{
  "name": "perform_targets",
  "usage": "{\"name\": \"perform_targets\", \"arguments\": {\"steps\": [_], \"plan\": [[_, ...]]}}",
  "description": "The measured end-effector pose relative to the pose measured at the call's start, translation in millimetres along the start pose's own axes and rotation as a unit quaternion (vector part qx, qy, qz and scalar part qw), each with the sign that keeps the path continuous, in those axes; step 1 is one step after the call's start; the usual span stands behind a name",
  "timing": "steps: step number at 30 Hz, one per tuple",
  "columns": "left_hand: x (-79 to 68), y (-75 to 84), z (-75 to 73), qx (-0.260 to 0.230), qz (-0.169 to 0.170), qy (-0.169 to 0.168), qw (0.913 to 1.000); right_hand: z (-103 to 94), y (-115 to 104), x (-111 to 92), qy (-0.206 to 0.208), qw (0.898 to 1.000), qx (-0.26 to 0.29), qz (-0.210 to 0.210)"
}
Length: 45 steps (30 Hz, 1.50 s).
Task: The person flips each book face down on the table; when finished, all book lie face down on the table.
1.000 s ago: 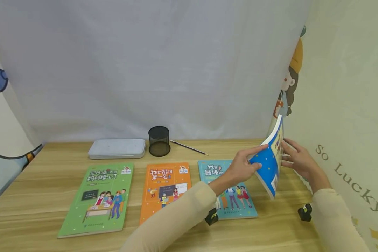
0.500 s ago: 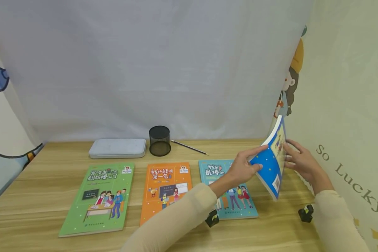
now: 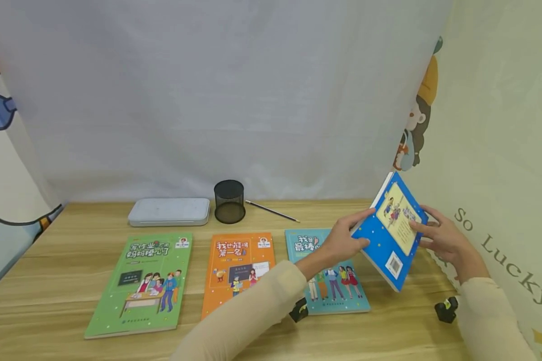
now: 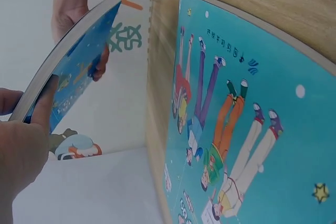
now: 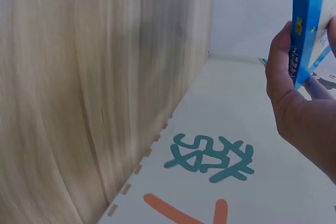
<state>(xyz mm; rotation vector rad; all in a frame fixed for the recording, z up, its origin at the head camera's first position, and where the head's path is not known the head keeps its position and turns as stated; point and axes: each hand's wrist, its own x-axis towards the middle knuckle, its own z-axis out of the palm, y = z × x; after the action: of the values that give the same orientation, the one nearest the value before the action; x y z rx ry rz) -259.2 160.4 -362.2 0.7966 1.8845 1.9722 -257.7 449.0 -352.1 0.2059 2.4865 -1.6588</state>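
Note:
A blue paperback book [image 3: 384, 255] is held up at a tilt over the right side of the table, its back cover with a barcode facing the head camera. My left hand [image 3: 343, 240] pinches its left edge, thumb on the back cover. On the other side my right hand [image 3: 447, 240] grips the spine edge, as the right wrist view shows with fingers round the blue spine [image 5: 304, 30]. Below and left of it lies a teal book [image 3: 339, 291], partly covered by my left hand and forearm. The left wrist view shows the teal book [image 4: 231, 114] flat on the wood.
An orange book [image 3: 221, 260], half hidden by my left sleeve, and a green book [image 3: 158, 260] lie in a row to the left. Behind them are a grey pencil case [image 3: 169, 211], a black mesh pen holder [image 3: 229, 201] and a pencil [image 3: 272, 211]. A printed wall [image 3: 501, 150] bounds the right side.
The blue book has turned so its back cover faces the head camera more fully. My right hand has moved slightly right and down with the spine edge; the other books stay put.

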Motion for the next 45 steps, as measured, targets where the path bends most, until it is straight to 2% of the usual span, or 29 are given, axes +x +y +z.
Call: {"name": "perform_targets", "arguments": {"steps": [3,7,12,18,24,28,36,45], "plan": [[0.5,-3.1,-1.9,0.011,-0.009,-0.003,0.9999,-1.4,0.3,-0.5,0.005,1.000,-0.017,-0.002],[1.0,-6.3,-2.8,0.046,-0.013,-0.006,0.9988,-4.2,2.0,-1.7,0.006,0.999,-0.032,-0.008],[-0.6,-7.4,-0.5,0.091,-0.035,-0.004,0.9952,-7.0,-0.4,-3.2,0.009,0.997,-0.073,-0.012],[-1.3,-11.0,4.9,0.162,-0.049,-0.009,0.9856,-9.7,-8.2,-4.7,0.020,0.991,-0.135,-0.009],[-0.7,-13.8,10.9,0.207,-0.091,0.000,0.9741,-12.7,-11.7,-3.4,0.030,0.985,-0.169,-0.016],[0.0,-14.4,14.9,0.216,-0.115,0.010,0.9695,-13.0,-13.0,-3.1,0.039,0.982,-0.185,-0.013],[1.6,-19.8,22.6,0.234,-0.130,0.011,0.9634,-11.3,-17.1,-0.2,0.050,0.977,-0.208,0.004],[0.2,-27.0,29.7,0.240,-0.143,0.008,0.9602,-8.1,-24.0,7.9,0.047,0.961,-0.272,-0.002]]}}
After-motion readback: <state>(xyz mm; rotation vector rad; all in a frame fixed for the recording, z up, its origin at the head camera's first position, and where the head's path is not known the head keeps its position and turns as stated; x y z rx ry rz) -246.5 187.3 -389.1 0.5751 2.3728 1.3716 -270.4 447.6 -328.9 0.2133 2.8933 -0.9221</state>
